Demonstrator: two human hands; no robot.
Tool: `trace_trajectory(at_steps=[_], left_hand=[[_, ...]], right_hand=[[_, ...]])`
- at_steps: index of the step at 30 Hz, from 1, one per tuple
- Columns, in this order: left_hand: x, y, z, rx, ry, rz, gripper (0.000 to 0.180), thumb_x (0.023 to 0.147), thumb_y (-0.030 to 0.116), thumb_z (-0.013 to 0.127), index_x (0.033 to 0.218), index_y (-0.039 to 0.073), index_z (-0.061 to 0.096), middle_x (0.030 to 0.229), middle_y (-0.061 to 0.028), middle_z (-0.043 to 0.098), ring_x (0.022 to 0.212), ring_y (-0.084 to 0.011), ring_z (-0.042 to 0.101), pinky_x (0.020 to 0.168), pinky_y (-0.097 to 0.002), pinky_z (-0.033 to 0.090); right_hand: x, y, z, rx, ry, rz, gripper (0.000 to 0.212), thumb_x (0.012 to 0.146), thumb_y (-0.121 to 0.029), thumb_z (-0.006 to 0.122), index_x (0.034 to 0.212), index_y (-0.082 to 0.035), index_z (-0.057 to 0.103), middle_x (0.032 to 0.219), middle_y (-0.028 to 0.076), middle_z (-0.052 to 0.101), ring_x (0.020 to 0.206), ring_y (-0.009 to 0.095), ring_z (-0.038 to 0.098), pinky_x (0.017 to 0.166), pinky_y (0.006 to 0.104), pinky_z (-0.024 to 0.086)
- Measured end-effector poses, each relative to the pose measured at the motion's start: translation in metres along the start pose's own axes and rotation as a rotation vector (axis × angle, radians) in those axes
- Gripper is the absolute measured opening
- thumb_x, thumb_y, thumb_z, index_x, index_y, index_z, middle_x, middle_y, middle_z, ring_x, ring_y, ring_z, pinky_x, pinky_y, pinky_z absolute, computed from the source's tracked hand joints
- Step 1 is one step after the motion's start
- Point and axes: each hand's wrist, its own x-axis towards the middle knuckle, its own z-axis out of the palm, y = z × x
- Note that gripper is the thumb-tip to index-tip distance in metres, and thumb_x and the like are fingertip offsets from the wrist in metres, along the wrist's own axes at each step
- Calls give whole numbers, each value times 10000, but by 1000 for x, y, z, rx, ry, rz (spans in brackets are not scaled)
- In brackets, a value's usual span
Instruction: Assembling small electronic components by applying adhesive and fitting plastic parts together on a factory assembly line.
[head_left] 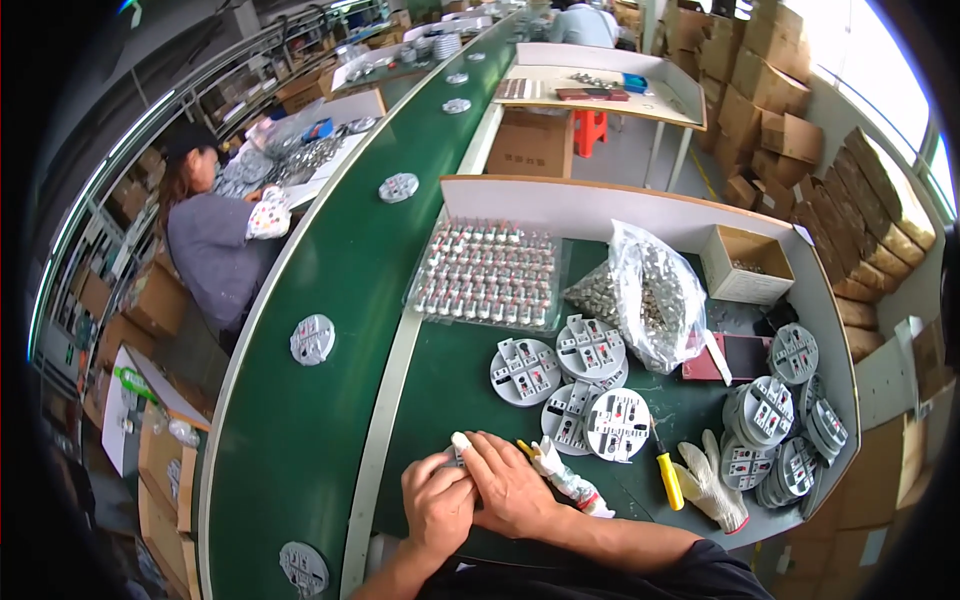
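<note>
My left hand (438, 508) is closed at the near edge of the bench, its fingers curled. Pressed over and against it is my right hand (512, 488), with a white cover on one fingertip. A small grey bit shows between the fingers; the hands hide the rest of what they hold. Beside my right hand lies a white-wrapped tool (572, 478) with a yellow end. Farther right are a yellow-handled screwdriver (669, 478) and a white knit glove (712, 487). Beyond my hands lie several round grey parts with slotted faces (617, 424), some overlapping.
A clear tray of small white-and-red components (488, 275), a plastic bag of metal parts (655, 295) and a cardboard box (748, 265) stand at the back. More grey discs are piled right (765, 412). Left runs a green conveyor belt (290, 430); a person (215, 230) works beyond it.
</note>
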Motion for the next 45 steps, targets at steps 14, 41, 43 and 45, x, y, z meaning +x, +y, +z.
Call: trace_trajectory(at_steps=[14, 41, 43, 45], left_hand=[[7, 2, -9, -116, -173, -20, 84, 822, 59, 808, 905, 70, 799, 1074, -32, 766, 1219, -311, 679, 1031, -490, 504], [5, -30, -54, -361, -312, 21, 399, 816, 236, 914, 1138, 18, 825, 1377, -155, 720, 1341, -358, 652, 1120, -562, 507], [3, -38, -50, -336, -331, 54, 412, 811, 222, 929, 1153, 16, 828, 1361, -157, 740, 1288, -373, 692, 1082, -546, 550], [-7, -45, -50, -339, -255, -5, 346, 864, 190, 910, 1139, -1, 824, 1198, -151, 782, 1102, -318, 756, 942, -466, 600]], right_hand=[[-1, 3, -1, 60, 11, -33, 1162, 745, -351, 959, 1640, 113, 380, 1580, 351, 508, 1479, 530, 495, 1262, 568, 406], [5, 0, -18, 57, 70, 36, 1258, 714, -278, 1004, 1686, 108, 305, 1583, 325, 536, 1490, 498, 525, 1246, 540, 434], [12, -12, -40, 544, -146, 225, 1172, 825, -356, 963, 1688, 99, 315, 1634, 339, 493, 1530, 482, 502, 1268, 550, 408], [10, -5, -59, 633, -341, 174, 1052, 925, -392, 897, 1705, 46, 342, 1681, 309, 467, 1562, 455, 484, 1280, 528, 404]])
